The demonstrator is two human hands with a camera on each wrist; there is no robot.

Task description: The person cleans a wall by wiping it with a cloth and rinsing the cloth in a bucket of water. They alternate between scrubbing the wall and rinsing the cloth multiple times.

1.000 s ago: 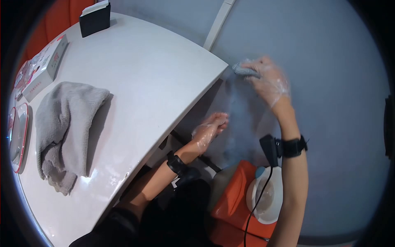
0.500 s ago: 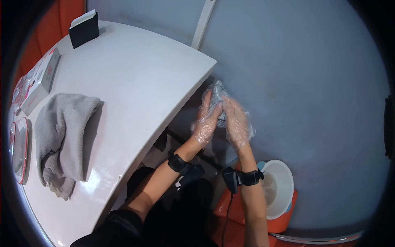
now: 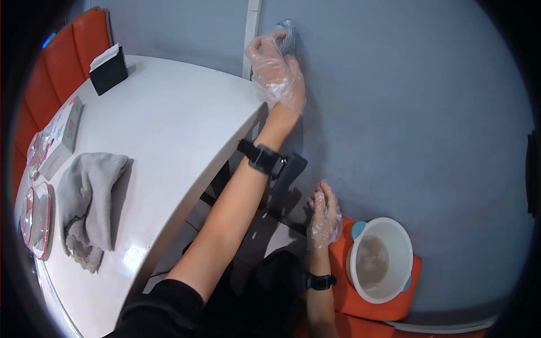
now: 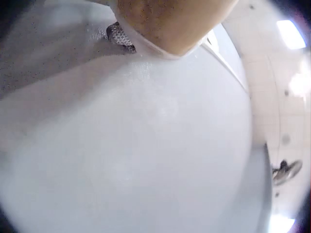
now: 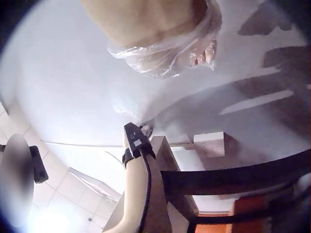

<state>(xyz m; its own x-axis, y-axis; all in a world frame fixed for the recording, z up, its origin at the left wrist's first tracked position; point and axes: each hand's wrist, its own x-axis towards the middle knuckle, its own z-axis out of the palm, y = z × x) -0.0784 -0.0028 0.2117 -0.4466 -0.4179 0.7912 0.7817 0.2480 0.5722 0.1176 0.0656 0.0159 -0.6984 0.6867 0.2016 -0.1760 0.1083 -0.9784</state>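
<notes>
Your left hand [image 3: 277, 70], in a clear plastic glove, has its fingers bent round the grey mesh cloth [image 3: 287, 38] and holds it at the grey-blue wall [image 3: 394, 112], just past the desk's far right corner in the head view. The white strip [image 3: 252, 31] on the wall runs up from that same corner of the desk [image 3: 169, 107], just left of the cloth. In the left wrist view, only part of the cloth shows past your wrist.

Your right hand [image 3: 324, 218], gloved too, is to the right of the desk and well apart from your left; its fingers are extended and lie close together, and you have nothing in them. Nearest to it, also right of the desk, is the white basin [image 3: 408, 248], with cloudy liquid [image 3: 372, 262] inside, standing on the orange seat [image 3: 344, 293].

On the desk's left part lie the rumpled grey towel [image 3: 93, 186], a white box [image 3: 63, 138] and red-rimmed dishes [image 3: 42, 217]; the black napkin holder [image 3: 109, 74] stands near the desk's far edge.
</notes>
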